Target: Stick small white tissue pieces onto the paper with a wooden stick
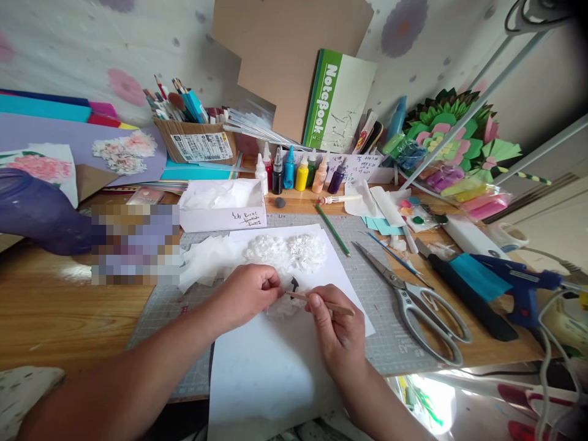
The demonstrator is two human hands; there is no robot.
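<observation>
My right hand (pixel 339 324) pinches a thin wooden stick (pixel 340 308), its narrow end pointing left. At that tip the fingers of my left hand (pixel 257 288) are pressed together. What they hold, if anything, is too small to make out. Under both hands lies a sheet of white paper (pixel 266 367). Two round clusters of crumpled white tissue (pixel 307 252) sit on its upper part. Another white crumpled patch (pixel 280 308) shows between my hands, partly covered, with a small black mark (pixel 294 285) just above it.
Large scissors (pixel 408 300) and a green pencil (pixel 333 229) lie right of the paper on a grey cutting mat (pixel 184 343). White tissue strips (pixel 204 260) are at left. Behind stand a white box (pixel 223 214) and several paint bottles (pixel 302 173). A blue glue gun (pixel 523 278) is far right.
</observation>
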